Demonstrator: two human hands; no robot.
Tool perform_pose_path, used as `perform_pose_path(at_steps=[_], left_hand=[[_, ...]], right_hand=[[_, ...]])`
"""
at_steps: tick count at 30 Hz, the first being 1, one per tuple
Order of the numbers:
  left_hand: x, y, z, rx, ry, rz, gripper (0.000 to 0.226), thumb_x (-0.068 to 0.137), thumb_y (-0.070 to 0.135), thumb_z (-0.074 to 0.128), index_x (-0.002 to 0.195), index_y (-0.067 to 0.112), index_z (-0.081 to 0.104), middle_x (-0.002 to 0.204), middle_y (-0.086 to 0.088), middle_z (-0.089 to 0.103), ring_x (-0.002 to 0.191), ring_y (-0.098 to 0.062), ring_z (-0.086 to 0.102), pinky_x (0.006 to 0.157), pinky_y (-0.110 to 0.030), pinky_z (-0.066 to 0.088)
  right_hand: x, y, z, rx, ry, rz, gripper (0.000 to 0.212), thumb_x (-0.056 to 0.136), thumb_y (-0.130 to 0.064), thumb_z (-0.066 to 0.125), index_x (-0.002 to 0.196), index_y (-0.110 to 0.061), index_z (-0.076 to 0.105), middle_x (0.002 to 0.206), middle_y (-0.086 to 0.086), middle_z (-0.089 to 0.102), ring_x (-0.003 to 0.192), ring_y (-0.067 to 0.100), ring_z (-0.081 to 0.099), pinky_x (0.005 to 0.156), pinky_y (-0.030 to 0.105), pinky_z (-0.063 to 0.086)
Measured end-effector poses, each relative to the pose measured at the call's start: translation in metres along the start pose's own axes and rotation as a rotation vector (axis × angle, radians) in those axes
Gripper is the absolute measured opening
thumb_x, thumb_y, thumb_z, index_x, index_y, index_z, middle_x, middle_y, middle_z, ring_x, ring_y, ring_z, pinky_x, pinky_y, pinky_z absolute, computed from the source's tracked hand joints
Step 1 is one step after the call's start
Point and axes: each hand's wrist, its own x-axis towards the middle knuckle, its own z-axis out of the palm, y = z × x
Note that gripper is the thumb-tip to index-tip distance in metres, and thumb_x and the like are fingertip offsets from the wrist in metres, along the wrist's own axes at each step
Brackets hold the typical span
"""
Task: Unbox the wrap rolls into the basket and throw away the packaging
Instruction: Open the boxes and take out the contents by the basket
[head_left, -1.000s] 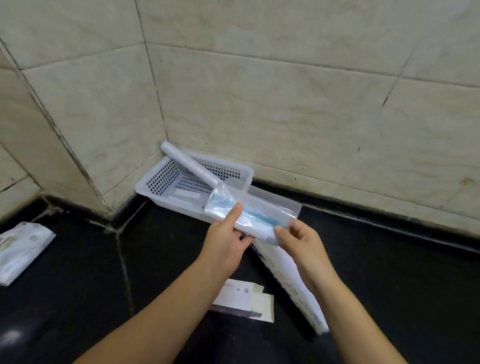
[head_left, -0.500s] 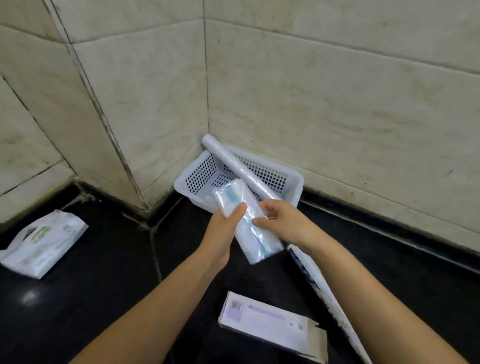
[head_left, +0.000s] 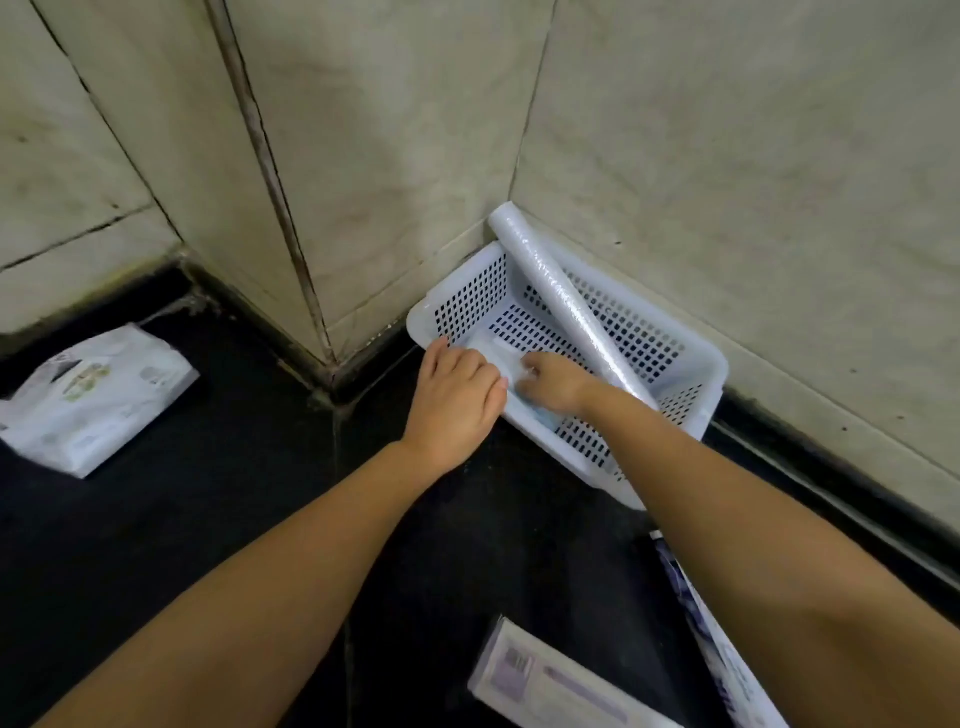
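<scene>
A white perforated basket sits in the wall corner on the black counter. A long clear-wrapped wrap roll leans diagonally in it, its top end over the far corner. A clear plastic pack with blue inside lies on the basket floor. My right hand is inside the basket, fingers curled on the pack. My left hand lies over the near-left rim, its fingers against the pack's side. Much of the pack is hidden under both hands.
A flat white and purple box lies on the counter at the bottom. A long narrow box lies under my right forearm. A white soft packet rests at the far left. Tiled walls close in behind the basket.
Both hands have carried the plastic pack forward and down from above the counter into the basket. The view has shifted left and tilted down.
</scene>
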Motion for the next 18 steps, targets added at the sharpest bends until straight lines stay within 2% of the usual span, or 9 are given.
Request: perform_pose_path(at_steps=[1,3,5,7,10,12,15,17,18], left_hand=[[0.001,0.000,0.001,0.008,0.016,0.003,0.043,0.092,0.028,0.027,0.078,0.009,0.062,0.079,-0.008,0.060,0.087,-0.027,0.055,0.107,-0.048,0.033],[0.000,-0.002,0.004,0.012,0.031,0.017,0.041,0.092,0.027,0.028,0.077,0.008,0.061,0.079,-0.009,0.060,0.086,-0.027,0.055,0.106,-0.049,0.034],[-0.002,-0.003,0.003,0.037,0.010,0.024,0.044,0.092,0.028,0.026,0.079,0.007,0.061,0.083,-0.010,0.060,0.088,-0.029,0.055,0.106,-0.049,0.032],[0.000,-0.001,-0.002,0.069,-0.077,0.004,0.046,0.093,0.029,0.022,0.086,0.006,0.062,0.090,-0.011,0.061,0.095,-0.029,0.053,0.110,-0.047,0.027],[0.004,0.006,-0.010,0.007,-0.155,-0.055,0.033,0.096,0.026,0.032,0.103,0.009,0.059,0.106,-0.010,0.059,0.109,-0.029,0.048,0.113,-0.046,0.019],[0.001,0.025,-0.018,-0.130,-0.152,-0.027,0.027,0.094,0.022,0.044,0.115,0.010,0.055,0.115,-0.010,0.058,0.113,-0.029,0.047,0.109,-0.042,0.026],[-0.018,0.079,-0.026,-0.297,-0.150,0.216,0.029,0.088,0.013,0.056,0.117,0.007,0.057,0.115,-0.014,0.061,0.110,-0.030,0.051,0.100,-0.041,0.039],[-0.039,0.121,-0.022,-0.372,-0.257,0.380,0.027,0.087,0.012,0.056,0.113,0.008,0.059,0.112,-0.012,0.061,0.107,-0.028,0.052,0.093,-0.039,0.043],[-0.050,0.141,-0.015,-0.379,-0.323,0.456,0.027,0.087,0.013,0.055,0.113,0.010,0.059,0.112,-0.010,0.061,0.106,-0.026,0.052,0.092,-0.038,0.044]], right_hand=[[0.001,0.001,0.009,0.006,-0.025,0.003,0.023,0.091,-0.014,0.043,0.110,-0.007,0.053,0.100,0.007,0.060,0.091,0.026,0.055,0.075,0.031,0.040],[-0.001,0.005,0.016,0.003,0.029,-0.012,0.034,0.092,-0.018,0.043,0.122,-0.005,0.052,0.120,0.015,0.059,0.104,0.030,0.056,0.083,0.033,0.044],[-0.012,0.013,0.011,-0.026,0.115,-0.046,0.049,0.094,-0.026,0.047,0.138,-0.006,0.038,0.140,0.018,0.045,0.124,0.033,0.046,0.101,0.039,0.039],[-0.036,0.024,-0.004,0.054,0.192,-0.074,0.056,0.094,-0.030,0.049,0.143,-0.010,0.031,0.147,0.014,0.038,0.132,0.030,0.041,0.107,0.039,0.035],[-0.087,0.054,-0.029,0.181,0.287,-0.090,0.045,0.095,-0.029,0.048,0.136,-0.013,0.044,0.138,0.008,0.051,0.120,0.022,0.051,0.092,0.028,0.039],[-0.129,0.082,-0.037,0.225,0.339,-0.037,0.037,0.094,-0.027,0.048,0.129,-0.016,0.052,0.129,0.004,0.059,0.114,0.019,0.056,0.090,0.026,0.040],[-0.192,0.128,-0.024,0.356,0.380,0.067,0.025,0.092,-0.019,0.049,0.114,-0.017,0.062,0.106,0.003,0.070,0.091,0.014,0.065,0.084,0.032,0.051],[-0.229,0.151,0.000,0.380,0.370,0.137,0.021,0.091,-0.015,0.049,0.105,-0.017,0.065,0.092,-0.001,0.072,0.076,0.008,0.065,0.075,0.027,0.052],[-0.245,0.159,0.015,0.363,0.360,0.172,0.022,0.090,-0.014,0.048,0.103,-0.018,0.065,0.091,-0.003,0.071,0.075,0.006,0.065,0.072,0.024,0.050]])
